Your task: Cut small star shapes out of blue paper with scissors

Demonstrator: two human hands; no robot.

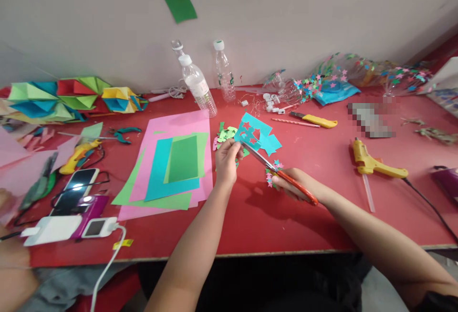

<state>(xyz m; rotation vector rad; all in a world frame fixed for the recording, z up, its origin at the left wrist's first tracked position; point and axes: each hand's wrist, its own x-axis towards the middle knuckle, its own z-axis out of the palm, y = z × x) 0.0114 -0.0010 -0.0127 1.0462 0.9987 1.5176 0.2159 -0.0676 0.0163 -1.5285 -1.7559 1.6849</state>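
Presently | left hand (226, 159): fingers pinching star-holed blue paper (255, 122) at its one o'clock | right hand (301, 181): fingers wrapped round red-handled scissors (297, 187), blades towards ten o'clock, reaching the paper | stacked coloured sheets (183, 159): left hand's nine o'clock | yellow glue gun (379, 166): right hand's three o'clock.

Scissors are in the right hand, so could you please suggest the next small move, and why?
I would probably ease the left hand back slightly before any cut: its thumb and fingers pinch the edge of the blue paper, and the tips of the scissors seem to lie right beside that thumb.
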